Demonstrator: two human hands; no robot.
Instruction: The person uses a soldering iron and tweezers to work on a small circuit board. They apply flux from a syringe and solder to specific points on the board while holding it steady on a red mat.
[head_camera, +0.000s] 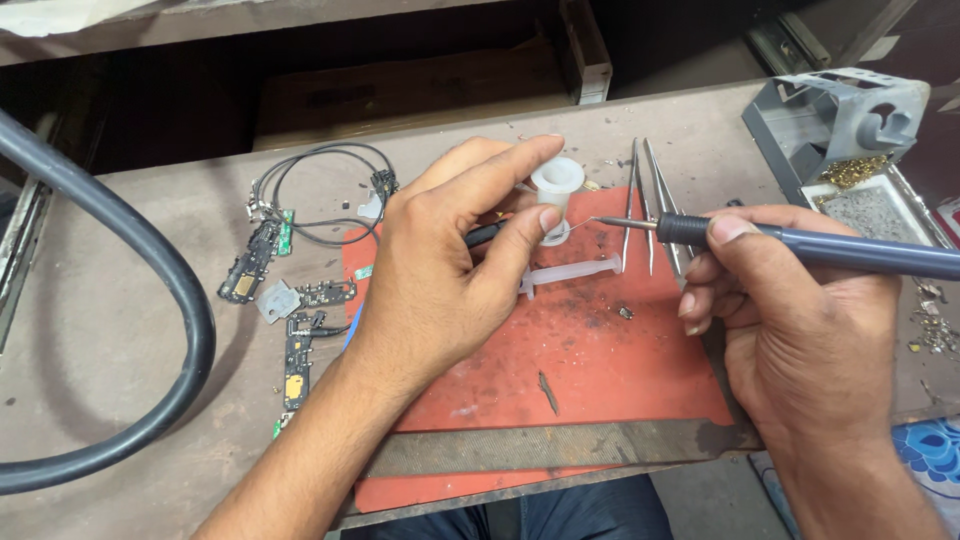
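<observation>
My right hand (790, 320) grips a soldering iron (850, 250) with a blue-grey handle; its thin tip points left toward a small white spool (557, 182) of solder wire. My left hand (450, 260) pinches the spool between forefinger and thumb over a red work mat (590, 360), and a thin wire runs from it toward the iron's tip. A black part shows just under my left fingers. A clear plastic syringe (572, 272) lies on the mat below the spool.
Metal tweezers (645, 200) lie on the mat right of the spool. A flat metal file (560, 445) lies along the mat's front. Small circuit boards and cables (290, 290) sit to the left, beside a thick black hose (170, 300). A grey iron stand (840, 130) is at the right rear.
</observation>
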